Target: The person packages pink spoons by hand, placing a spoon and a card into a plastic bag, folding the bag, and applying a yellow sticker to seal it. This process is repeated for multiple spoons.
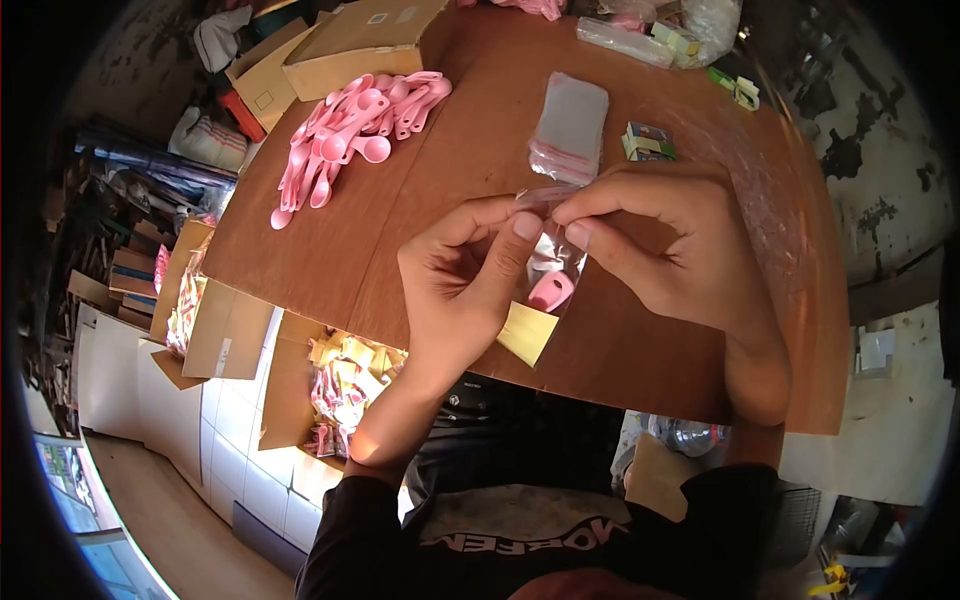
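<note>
Over the front part of the table, my left hand [465,265] and my right hand [660,235] pinch the top of a small clear plastic bag [553,250] from either side. Inside the bag are a pink measuring spoon [551,291], partly visible, and a yellow card [527,334] at the bottom end. Beyond my hands lies a stack of clear bags [570,118] with pinkish edges. A small bundle of printed cards [648,142] sits to its right. A heap of pink spoons [345,125] rests at the left.
Cardboard boxes [365,45] stand at the back left of the brown table [430,190]. Below the left edge, an open box [290,385] holds several filled bags. Plastic packaging [625,42] and a green-and-white item [735,88] lie at the far right.
</note>
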The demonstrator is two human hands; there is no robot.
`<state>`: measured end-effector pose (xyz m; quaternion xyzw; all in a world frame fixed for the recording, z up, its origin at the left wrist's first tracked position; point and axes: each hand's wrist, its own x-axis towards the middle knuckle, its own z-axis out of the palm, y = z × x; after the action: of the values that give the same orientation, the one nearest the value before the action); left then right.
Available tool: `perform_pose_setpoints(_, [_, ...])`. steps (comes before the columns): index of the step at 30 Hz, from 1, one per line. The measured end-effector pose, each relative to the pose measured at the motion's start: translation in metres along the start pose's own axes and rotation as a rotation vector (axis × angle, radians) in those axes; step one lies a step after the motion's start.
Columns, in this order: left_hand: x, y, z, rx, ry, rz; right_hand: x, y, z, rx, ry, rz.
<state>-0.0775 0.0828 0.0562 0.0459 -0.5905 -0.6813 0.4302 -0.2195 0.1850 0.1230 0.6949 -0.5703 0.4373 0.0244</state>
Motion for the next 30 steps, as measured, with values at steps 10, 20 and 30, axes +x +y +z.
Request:
perform_pose_setpoints(10, [-0.001,0.015,0.006,0.446,-0.068,-0.018,-0.004,0.002,-0.002,-0.299,0.022,-0.152])
perform_pose_setpoints(20, [0.007,0.018,-0.009,0.767,-0.421,0.33,-0.01,-0.006,-0.016,-0.258,-0.204,-0.167])
perform_pose_setpoints(30, [-0.022,0.011,0.004,0.312,-0.167,0.195,-0.027,-0.011,-0.019,0.457,0.089,0.172])
